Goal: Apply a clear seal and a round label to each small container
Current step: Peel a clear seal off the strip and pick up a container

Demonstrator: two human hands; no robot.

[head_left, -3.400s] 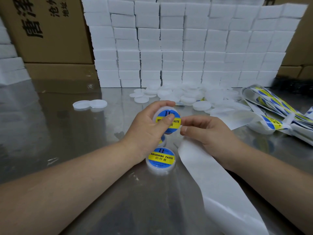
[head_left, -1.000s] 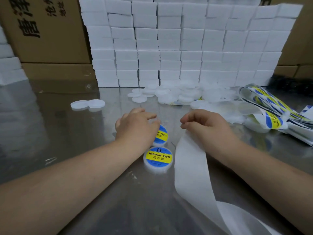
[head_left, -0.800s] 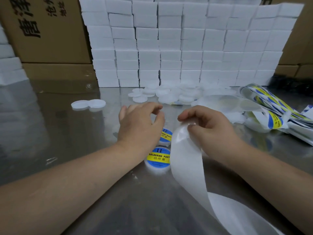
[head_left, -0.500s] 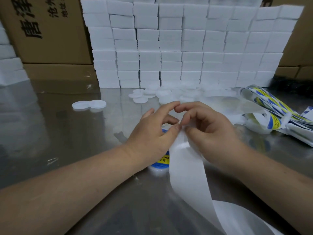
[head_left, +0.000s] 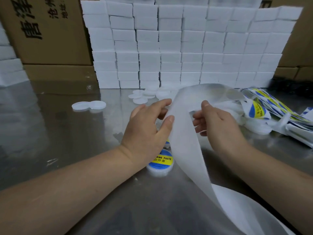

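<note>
Head view: long white translucent backing strip [head_left: 184, 141] held up between both hands, long axis running from fingertips down toward viewer. Left hand [head_left: 149, 131] pinches strip's left edge, thumb over; right hand [head_left: 218, 122] pinches right edge behind. Round blue-yellow labelled container [head_left: 160, 164] on steel table [head_left: 59, 133], directly below left wrist, nearer left hand. Clear seal itself hard to make out; second container mostly hidden.

Both hands [head_left: 147, 128] raised (pinch grip)
</note>
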